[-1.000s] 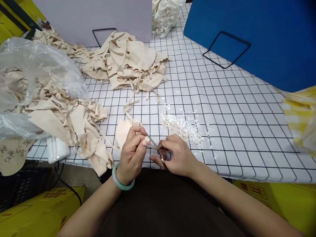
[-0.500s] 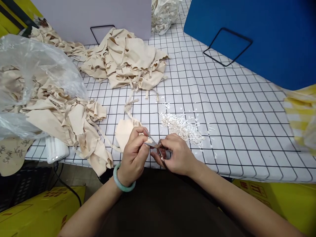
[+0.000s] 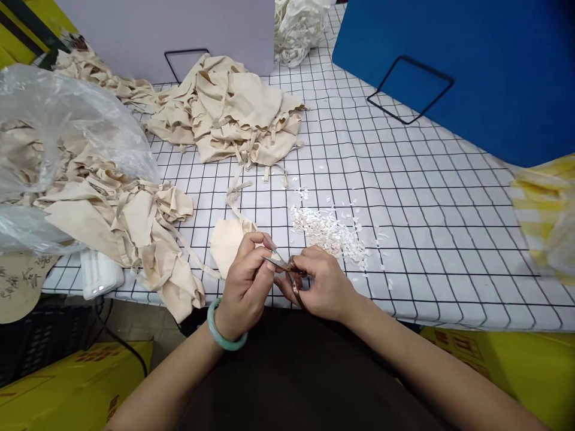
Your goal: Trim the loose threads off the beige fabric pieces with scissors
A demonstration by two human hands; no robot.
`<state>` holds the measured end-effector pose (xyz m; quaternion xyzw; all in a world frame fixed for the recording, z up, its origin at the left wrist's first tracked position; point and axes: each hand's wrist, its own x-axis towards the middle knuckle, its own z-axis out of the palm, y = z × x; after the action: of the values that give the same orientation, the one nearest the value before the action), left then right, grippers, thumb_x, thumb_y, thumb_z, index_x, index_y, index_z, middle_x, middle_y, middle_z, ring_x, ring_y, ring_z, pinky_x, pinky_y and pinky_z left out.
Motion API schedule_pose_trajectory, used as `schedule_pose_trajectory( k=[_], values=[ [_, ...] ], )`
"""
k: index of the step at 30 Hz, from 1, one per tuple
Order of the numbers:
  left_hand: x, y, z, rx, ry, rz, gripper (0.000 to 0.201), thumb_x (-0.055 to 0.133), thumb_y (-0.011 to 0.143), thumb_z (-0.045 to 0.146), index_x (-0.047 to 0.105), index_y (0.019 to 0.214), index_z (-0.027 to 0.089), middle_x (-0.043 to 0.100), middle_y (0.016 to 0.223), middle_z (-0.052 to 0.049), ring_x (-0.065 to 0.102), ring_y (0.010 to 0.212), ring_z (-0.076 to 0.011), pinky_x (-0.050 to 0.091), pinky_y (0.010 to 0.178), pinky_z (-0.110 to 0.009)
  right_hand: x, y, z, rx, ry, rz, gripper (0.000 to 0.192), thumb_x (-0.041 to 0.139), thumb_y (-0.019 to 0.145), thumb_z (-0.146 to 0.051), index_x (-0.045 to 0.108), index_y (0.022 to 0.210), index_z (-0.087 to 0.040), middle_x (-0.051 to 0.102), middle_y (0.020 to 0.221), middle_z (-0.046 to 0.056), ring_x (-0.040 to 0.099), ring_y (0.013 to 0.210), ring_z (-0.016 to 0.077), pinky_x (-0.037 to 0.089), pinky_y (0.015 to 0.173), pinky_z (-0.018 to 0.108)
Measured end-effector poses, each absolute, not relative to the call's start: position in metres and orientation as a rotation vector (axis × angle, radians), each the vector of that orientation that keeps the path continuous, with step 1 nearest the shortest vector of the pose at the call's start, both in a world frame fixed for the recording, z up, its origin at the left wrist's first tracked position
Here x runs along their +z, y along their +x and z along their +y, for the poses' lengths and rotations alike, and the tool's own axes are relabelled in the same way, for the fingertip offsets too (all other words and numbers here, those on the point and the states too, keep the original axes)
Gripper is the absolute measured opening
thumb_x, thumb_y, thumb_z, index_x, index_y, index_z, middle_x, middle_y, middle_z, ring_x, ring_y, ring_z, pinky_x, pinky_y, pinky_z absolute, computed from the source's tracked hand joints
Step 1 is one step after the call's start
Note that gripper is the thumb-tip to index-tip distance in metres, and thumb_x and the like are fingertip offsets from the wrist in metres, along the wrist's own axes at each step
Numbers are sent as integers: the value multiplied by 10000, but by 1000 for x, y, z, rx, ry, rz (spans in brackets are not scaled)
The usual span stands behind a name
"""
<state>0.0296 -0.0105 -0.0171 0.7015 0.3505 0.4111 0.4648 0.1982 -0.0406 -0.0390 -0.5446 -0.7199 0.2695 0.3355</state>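
Note:
My left hand [image 3: 246, 281], with a green bangle on its wrist, pinches the end of a beige fabric piece [image 3: 227, 238] that lies at the front edge of the checked table. My right hand [image 3: 321, 282] grips small scissors [image 3: 284, 268], whose blades point left and meet the pinched fabric end between my left fingertips. A heap of small white clippings [image 3: 330, 233] lies just beyond my right hand.
Beige fabric pieces are piled at the back centre [image 3: 233, 114] and spill from a clear plastic bag [image 3: 58, 149] on the left. A blue board [image 3: 471, 66] stands at the back right, a grey board [image 3: 171, 30] behind. Yellow boxes [image 3: 516, 365] sit under the table. A white device [image 3: 99, 276] rests at the left edge.
Both hands stay at the same spot on the table's front edge. The scissor blades have shifted slightly against the fabric end. The view has tilted a little.

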Motion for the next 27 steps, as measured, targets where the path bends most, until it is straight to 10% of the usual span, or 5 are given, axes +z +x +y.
schedule_pose_trajectory(
  k=[27],
  values=[
    [-19, 65, 0, 747, 1918, 722, 245, 436, 997, 208, 573, 795, 188, 537, 953, -88, 532, 1002, -218, 484, 841, -347, -57, 228, -75, 778, -1780, -1575, 666, 594, 844, -705, 375, 463, -205, 423, 437, -28, 368, 451, 102, 301, 488, 257]
  ],
)
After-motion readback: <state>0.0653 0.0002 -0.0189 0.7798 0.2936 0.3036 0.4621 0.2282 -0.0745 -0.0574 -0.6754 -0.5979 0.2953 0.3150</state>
